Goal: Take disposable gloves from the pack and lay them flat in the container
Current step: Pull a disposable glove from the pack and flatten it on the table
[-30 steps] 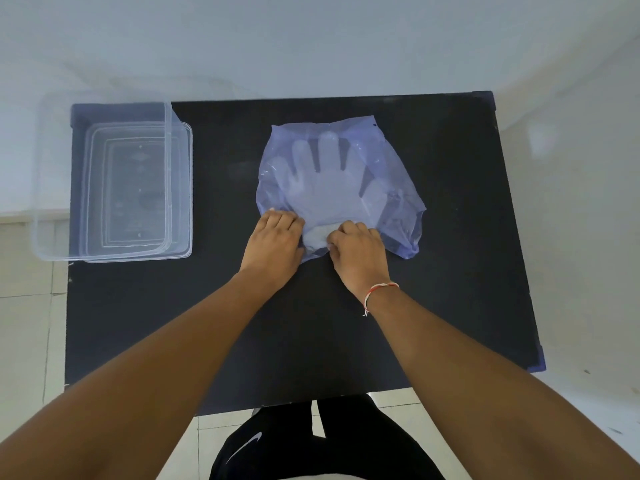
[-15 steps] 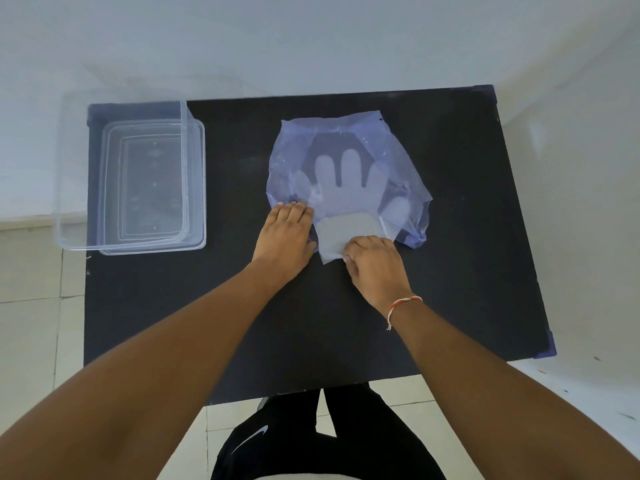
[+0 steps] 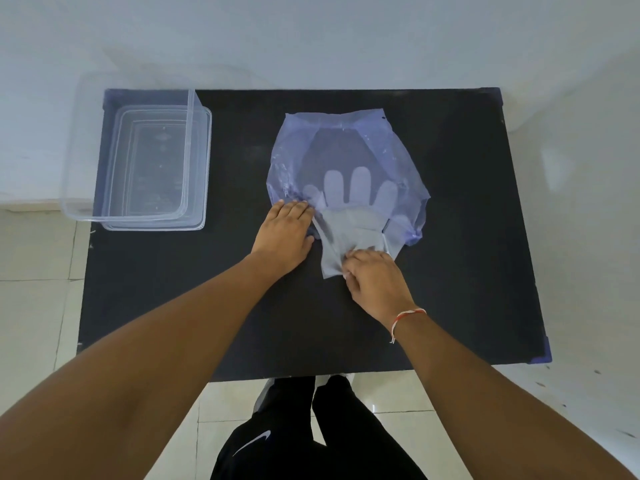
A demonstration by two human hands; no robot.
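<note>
A bluish see-through plastic pack (image 3: 346,140) lies on the black table (image 3: 450,271), a little right of centre. A clear disposable glove (image 3: 349,223) sticks halfway out of its near opening; the fingers are still inside the pack. My left hand (image 3: 285,233) lies flat on the pack's near left corner and holds it down. My right hand (image 3: 372,277) pinches the glove's cuff just in front of the pack. An empty clear plastic container (image 3: 197,161) stands at the table's far left.
The table's left, near and right edges drop to a pale tiled floor (image 3: 34,306). A white wall (image 3: 311,39) runs behind the far edge. My dark trousers (image 3: 311,438) show below the near edge.
My right hand has drawn the glove toward me, so more of the cuff and palm is now outside the pack. My left hand has stayed on the pack's corner.
</note>
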